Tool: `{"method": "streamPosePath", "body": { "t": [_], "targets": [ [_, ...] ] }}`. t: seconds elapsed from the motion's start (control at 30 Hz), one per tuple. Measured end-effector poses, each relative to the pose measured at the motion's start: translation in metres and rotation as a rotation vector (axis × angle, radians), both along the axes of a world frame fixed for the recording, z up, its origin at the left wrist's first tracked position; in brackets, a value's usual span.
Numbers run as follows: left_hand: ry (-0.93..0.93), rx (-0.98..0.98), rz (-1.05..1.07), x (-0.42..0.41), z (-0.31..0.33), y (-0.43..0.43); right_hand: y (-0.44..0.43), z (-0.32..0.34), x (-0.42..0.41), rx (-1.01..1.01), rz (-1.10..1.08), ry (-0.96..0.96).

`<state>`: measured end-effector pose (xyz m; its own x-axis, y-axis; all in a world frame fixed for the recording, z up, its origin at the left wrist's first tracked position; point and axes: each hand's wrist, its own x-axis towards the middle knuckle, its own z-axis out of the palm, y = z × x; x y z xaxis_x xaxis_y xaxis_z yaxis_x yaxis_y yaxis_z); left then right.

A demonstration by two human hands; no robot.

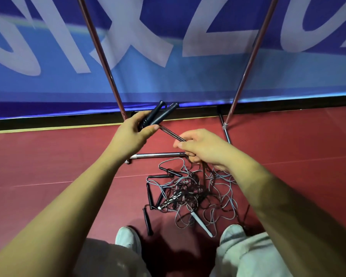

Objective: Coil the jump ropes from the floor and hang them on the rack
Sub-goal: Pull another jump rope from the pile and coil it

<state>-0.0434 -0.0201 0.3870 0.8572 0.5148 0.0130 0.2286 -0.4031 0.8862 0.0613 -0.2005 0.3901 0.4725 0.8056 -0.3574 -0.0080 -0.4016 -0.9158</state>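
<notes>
The left hand [135, 129] is curled around a pair of black jump-rope handles [158, 114]. It holds them side by side, and their far ends point up and away toward the wall. A dark cord [172, 133] runs taut from the handles down to the right hand [203, 148], which is just to the right and a little nearer. The right hand's fingers are closed around the cord, with the thumb laid along the top. More strands hang from under that fist to the floor.

The remaining jump ropes [188, 192] lie below the hands in a tangled heap of black and grey cords on the red floor [58, 156]. Several black handles [147, 221] stick out on the left side of the heap. One white handle [201, 222] lies at its near edge. The heap sits between the person's white shoes [128, 238] and the rack's chrome base bar [158, 155].

The rack stands just beyond the hands. Its left upright pole [102, 56] and right upright pole [251, 56] rise out of the top of the view. Behind them, a blue banner [188, 76] with large pale lettering covers the far wall.
</notes>
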Motion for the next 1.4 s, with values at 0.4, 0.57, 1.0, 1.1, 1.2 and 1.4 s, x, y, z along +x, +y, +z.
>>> {"method": "streamPosePath", "body": {
  "t": [0.4,0.57,1.0,1.1,1.2,1.4],
  "targets": [
    [0.478,0.601,-0.182,-0.002,-0.029,-0.005,-0.012,0.013,-0.014,-0.091,0.143,-0.446],
    [0.535,0.478,-0.473,-0.004,-0.027,-0.025,-0.016,0.027,0.005,-0.005,0.061,-0.511],
    [-0.148,-0.584,-0.441,-0.006,0.003,-0.034,-0.021,0.012,0.041,0.002,-0.068,-0.229],
    [-0.265,-0.864,-0.371,-0.002,0.004,-0.030,-0.017,0.013,0.035,-0.015,-0.007,-0.210],
    [-0.239,-1.086,-0.206,0.000,0.007,-0.019,-0.018,0.014,0.029,-0.057,0.075,-0.097],
    [-0.169,-1.280,0.021,0.000,0.006,-0.006,-0.018,0.024,0.026,-0.070,0.029,-0.005]
  ]
}}
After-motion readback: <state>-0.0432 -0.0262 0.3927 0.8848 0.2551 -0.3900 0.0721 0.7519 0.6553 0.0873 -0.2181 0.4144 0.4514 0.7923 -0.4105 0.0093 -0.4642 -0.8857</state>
